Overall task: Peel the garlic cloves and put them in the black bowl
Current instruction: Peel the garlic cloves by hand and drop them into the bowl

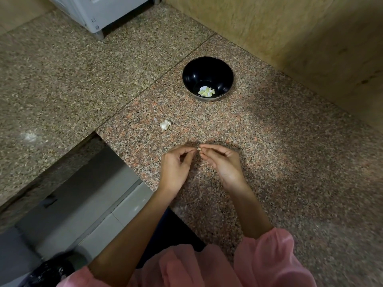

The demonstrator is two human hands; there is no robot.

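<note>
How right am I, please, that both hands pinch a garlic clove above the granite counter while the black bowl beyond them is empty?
Not quite: the head view shows peeled garlic pieces in the black bowl. The left hand and right hand do pinch a garlic clove above the granite counter.

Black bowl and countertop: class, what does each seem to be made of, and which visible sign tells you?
Black bowl: probably plastic or melamine, glossy; small bright glints show on its smooth inner wall. Glazed ceramic cannot be ruled out.
Countertop: polished stone, seemingly granite; its surface is speckled with pink, grey and black grains.
</note>
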